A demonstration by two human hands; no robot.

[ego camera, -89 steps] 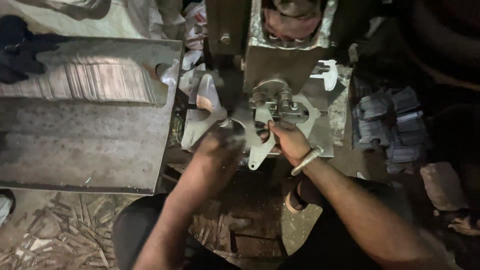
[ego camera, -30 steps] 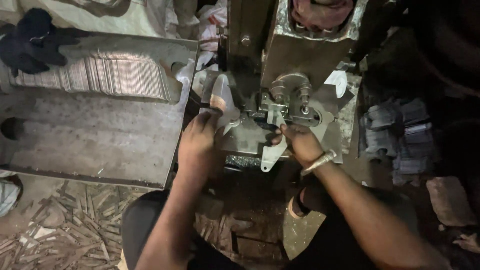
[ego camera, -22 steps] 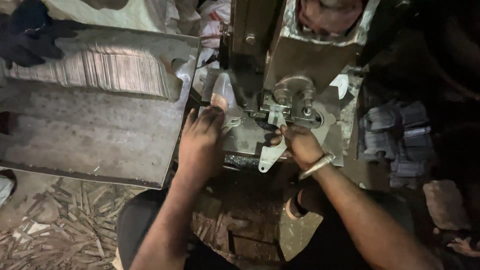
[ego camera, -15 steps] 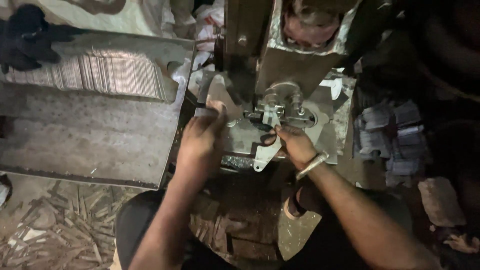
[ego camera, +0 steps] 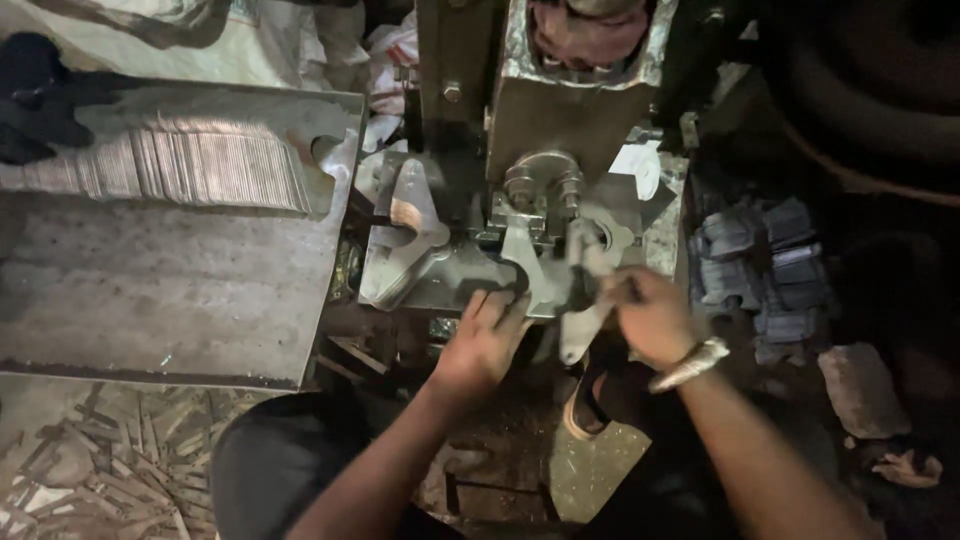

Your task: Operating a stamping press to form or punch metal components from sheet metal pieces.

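Observation:
I sit at a metal press machine (ego camera: 560, 90). My left hand (ego camera: 485, 340) rests with fingers spread on the front edge of the press bed (ego camera: 450, 275), holding nothing. My right hand (ego camera: 650, 315), with a metal bracelet at the wrist, grips a flat shaped metal blank (ego camera: 585, 300) just below and right of the die (ego camera: 540, 195). Another shaped metal piece (ego camera: 405, 235) lies on the bed to the left.
A long row of stacked flat metal blanks (ego camera: 190, 165) stands on a steel table (ego camera: 150, 300) at the left. Grey stamped parts (ego camera: 760, 270) are piled at the right. Metal scrap (ego camera: 90, 470) litters the floor at lower left. A dark cloth (ego camera: 40, 90) lies top left.
My left hand has come off the piece at the left of the bed and moved right to the bed's front edge. My right hand has shifted right with the blank.

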